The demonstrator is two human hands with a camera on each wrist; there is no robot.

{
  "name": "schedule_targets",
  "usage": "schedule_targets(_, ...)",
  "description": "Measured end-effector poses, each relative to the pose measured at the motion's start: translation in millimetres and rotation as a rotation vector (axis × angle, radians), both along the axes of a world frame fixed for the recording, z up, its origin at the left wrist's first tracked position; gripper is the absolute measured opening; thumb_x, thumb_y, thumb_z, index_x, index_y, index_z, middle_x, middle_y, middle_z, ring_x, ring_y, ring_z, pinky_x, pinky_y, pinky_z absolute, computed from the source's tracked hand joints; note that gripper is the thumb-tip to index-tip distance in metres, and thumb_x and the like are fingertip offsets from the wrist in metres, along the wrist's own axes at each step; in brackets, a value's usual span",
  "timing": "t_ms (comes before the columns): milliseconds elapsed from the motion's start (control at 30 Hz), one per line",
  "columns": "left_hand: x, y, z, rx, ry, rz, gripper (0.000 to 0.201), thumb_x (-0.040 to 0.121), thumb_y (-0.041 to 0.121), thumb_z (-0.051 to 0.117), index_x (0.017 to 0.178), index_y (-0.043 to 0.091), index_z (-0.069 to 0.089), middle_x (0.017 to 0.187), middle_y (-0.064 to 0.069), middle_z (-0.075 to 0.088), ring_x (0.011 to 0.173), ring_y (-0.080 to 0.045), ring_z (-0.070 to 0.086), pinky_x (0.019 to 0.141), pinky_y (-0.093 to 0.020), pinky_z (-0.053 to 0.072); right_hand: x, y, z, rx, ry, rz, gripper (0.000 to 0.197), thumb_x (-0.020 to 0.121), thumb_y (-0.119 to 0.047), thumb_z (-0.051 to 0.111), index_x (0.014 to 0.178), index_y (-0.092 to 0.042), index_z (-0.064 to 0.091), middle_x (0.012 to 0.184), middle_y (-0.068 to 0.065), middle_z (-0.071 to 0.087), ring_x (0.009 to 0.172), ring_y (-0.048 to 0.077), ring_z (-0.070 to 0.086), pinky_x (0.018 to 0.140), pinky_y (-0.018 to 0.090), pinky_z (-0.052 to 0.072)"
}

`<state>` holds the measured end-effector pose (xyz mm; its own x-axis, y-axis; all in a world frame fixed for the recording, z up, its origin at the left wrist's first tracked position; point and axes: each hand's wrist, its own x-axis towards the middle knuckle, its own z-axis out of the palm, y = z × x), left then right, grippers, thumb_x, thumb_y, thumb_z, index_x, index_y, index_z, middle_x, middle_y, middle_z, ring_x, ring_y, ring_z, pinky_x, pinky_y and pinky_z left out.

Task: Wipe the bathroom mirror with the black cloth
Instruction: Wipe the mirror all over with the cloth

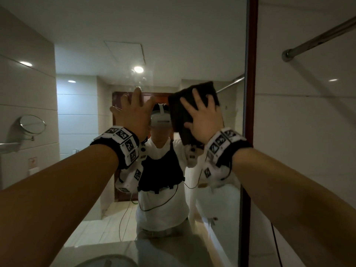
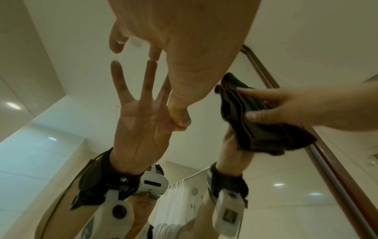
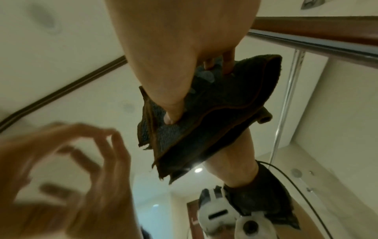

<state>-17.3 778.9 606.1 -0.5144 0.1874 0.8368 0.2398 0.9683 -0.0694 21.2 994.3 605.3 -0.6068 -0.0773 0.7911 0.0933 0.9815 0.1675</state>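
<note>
The bathroom mirror (image 1: 92, 105) fills the wall ahead, and I see my reflection in it. My right hand (image 1: 200, 114) presses the folded black cloth (image 1: 178, 112) flat against the glass at head height, near the mirror's right edge, with its fingers spread straight over the cloth. In the right wrist view the cloth (image 3: 216, 122) lies between my right hand (image 3: 174, 67) and the glass. My left hand (image 1: 135, 109) rests on the mirror just left of the cloth, fingers spread and empty. In the left wrist view the fingertips (image 2: 152, 55) meet their reflection.
A dark red-brown frame (image 1: 251, 89) borders the mirror on the right, with a tiled wall and a metal rail (image 1: 317, 37) beyond it. A round swivel mirror (image 1: 32, 125) hangs on the left wall. The counter and a basin rim (image 1: 107, 260) lie below.
</note>
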Motion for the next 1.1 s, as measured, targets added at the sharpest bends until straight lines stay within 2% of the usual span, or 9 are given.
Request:
schedule_targets(100, -5, -1, -1, -0.005, 0.011, 0.003, 0.091, 0.07, 0.037, 0.08, 0.14, 0.041, 0.023, 0.155, -0.007, 0.012, 0.133, -0.045, 0.024, 0.094, -0.071, 0.037, -1, -5, 49, -0.106, -0.002, 0.0, 0.083, 0.093, -0.053, 0.054, 0.154, -0.047, -0.002, 0.165, -0.003, -0.012, 0.147, 0.043, 0.001, 0.116, 0.06, 0.018)
schedule_targets(167, -8, -2, -1, -0.005, 0.021, 0.004, 0.09, 0.07, 0.036, 0.079, 0.141, 0.041, 0.025, 0.155, -0.007, 0.013, 0.132, -0.045, 0.025, 0.092, -0.07, 0.038, -3, -7, 66, -0.149, -0.015, -0.001, 0.083, 0.093, -0.053, 0.055, 0.153, -0.047, -0.002, 0.165, -0.003, -0.013, 0.148, 0.043, -0.002, 0.116, 0.061, 0.016)
schedule_targets(367, -12, -3, -2, 0.009, 0.039, -0.019, 0.088, 0.068, 0.033, 0.08, 0.14, 0.042, 0.03, 0.155, -0.006, 0.016, 0.133, -0.043, 0.025, 0.09, -0.071, 0.039, -11, -6, 57, -0.147, 0.047, -0.002, 0.082, 0.092, -0.054, 0.055, 0.154, -0.046, 0.002, 0.165, -0.001, -0.009, 0.147, 0.042, 0.002, 0.113, 0.062, 0.019)
schedule_targets(567, -6, 0, -11, 0.045, 0.04, -0.031, 0.087, 0.075, 0.033, 0.077, 0.144, 0.041, 0.024, 0.157, -0.006, 0.014, 0.139, -0.043, 0.019, 0.092, -0.074, 0.035, -4, -7, 14, -0.12, 0.054, -0.004, 0.083, 0.091, -0.055, 0.055, 0.154, -0.044, 0.002, 0.165, 0.001, -0.007, 0.146, 0.041, 0.005, 0.112, 0.061, 0.021)
schedule_targets(733, 4, 1, -52, -0.011, 0.079, -0.028, 0.08, 0.073, 0.029, 0.078, 0.14, 0.038, 0.035, 0.149, -0.008, 0.027, 0.131, -0.036, 0.027, 0.09, -0.07, 0.038, -3, -11, -42, -0.09, 0.06, -0.005, 0.084, 0.09, -0.054, 0.056, 0.155, -0.042, 0.003, 0.165, 0.003, -0.006, 0.145, 0.041, 0.009, 0.11, 0.06, 0.028)
schedule_targets(833, 11, 2, -76, -0.061, 0.013, -0.025, 0.089, 0.067, 0.032, 0.08, 0.141, 0.038, 0.032, 0.149, -0.008, 0.024, 0.132, -0.036, 0.025, 0.092, -0.071, 0.038, -2, -14, -71, -0.089, 0.031, 0.001, 0.085, 0.091, -0.051, 0.057, 0.155, -0.041, 0.002, 0.165, 0.004, -0.007, 0.146, 0.04, 0.008, 0.111, 0.059, 0.026)
schedule_targets(967, 16, 3, -98, -0.081, -0.017, -0.033, 0.085, 0.07, 0.04, 0.076, 0.142, 0.038, 0.03, 0.149, -0.008, 0.024, 0.134, -0.037, 0.025, 0.091, -0.072, 0.038, 0, -15, -98, -0.083, -0.001, -0.01, 0.086, 0.092, -0.051, 0.056, 0.155, -0.041, -0.002, 0.165, 0.004, -0.01, 0.147, 0.04, 0.006, 0.112, 0.058, 0.025)
schedule_targets(1033, 14, 3, -105, -0.077, -0.036, -0.029, 0.092, 0.071, 0.038, 0.077, 0.147, 0.037, 0.025, 0.154, -0.01, 0.018, 0.14, -0.038, 0.019, 0.093, -0.074, 0.035, -2, -15, -111, -0.091, -0.026, -0.003, 0.086, 0.092, -0.051, 0.056, 0.154, -0.042, -0.003, 0.165, 0.003, -0.011, 0.147, 0.04, 0.005, 0.113, 0.058, 0.024)
schedule_targets(1100, 11, 4, -110, -0.088, -0.081, -0.022, 0.104, 0.07, 0.031, 0.081, 0.151, 0.037, 0.016, 0.158, -0.011, 0.006, 0.144, -0.04, 0.008, 0.097, -0.075, 0.031, -5, -14, -127, -0.097, -0.002, 0.01, 0.087, 0.09, -0.051, 0.059, 0.155, -0.042, 0.002, 0.165, 0.004, -0.006, 0.147, 0.04, 0.008, 0.111, 0.06, 0.025)
